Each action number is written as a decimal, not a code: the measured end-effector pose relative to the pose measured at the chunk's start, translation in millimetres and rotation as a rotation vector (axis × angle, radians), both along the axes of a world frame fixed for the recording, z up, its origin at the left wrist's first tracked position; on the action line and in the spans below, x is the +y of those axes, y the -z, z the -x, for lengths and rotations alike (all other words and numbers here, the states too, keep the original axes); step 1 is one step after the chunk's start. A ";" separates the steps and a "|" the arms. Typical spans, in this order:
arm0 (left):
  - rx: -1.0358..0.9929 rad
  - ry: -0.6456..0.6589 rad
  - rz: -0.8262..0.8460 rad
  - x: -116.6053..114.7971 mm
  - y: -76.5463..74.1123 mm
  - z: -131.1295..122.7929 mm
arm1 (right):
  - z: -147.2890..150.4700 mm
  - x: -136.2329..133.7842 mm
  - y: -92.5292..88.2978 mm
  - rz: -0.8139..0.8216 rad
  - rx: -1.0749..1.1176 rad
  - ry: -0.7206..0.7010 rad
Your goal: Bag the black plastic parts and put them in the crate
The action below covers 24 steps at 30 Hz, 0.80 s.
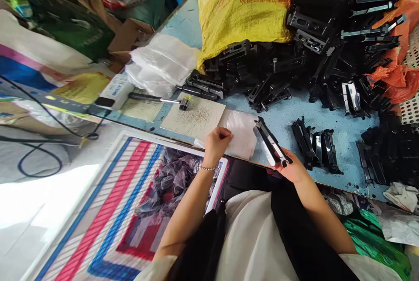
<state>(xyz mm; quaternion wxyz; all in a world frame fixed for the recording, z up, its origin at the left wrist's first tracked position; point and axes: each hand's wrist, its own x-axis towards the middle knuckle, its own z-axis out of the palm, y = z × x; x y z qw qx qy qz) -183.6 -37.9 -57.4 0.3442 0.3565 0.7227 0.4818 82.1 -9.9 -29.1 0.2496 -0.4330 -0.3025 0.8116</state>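
Note:
My left hand [216, 142] rests with curled fingers on a small stack of clear plastic bags [242, 135] at the near edge of the blue table [288, 117]. My right hand [288, 165] grips a long black plastic part [271, 143], held tilted just above the table edge. A few similar black parts [316, 145] lie to its right. A large heap of the same black parts [327, 49] covers the far side of the table.
A yellow woven sack [242, 6] and orange netting [397, 76] lie behind the heap. A pale board strewn with tiny screws [193, 117] and a screwdriver [157, 97] sit left of the bags. A striped sack holding bagged parts [176, 176] stands below the table.

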 end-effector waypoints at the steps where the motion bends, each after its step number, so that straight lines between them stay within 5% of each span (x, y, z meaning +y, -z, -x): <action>1: -0.017 -0.015 0.015 0.1 0.0 0.2 | 2.8 -1.0 1.2 0.030 0.029 -0.004; 10: 0.044 0.025 0.077 -2.7 -3.4 4.5 | 17.3 -2.2 5.4 0.330 0.193 -0.059; 15: 0.164 0.094 -0.026 2.6 -1.1 1.4 | 23.2 2.8 5.7 0.442 0.304 -0.211; 24: 0.245 0.074 -0.032 12.0 -1.1 -2.5 | 21.9 2.2 12.2 0.632 0.437 -0.157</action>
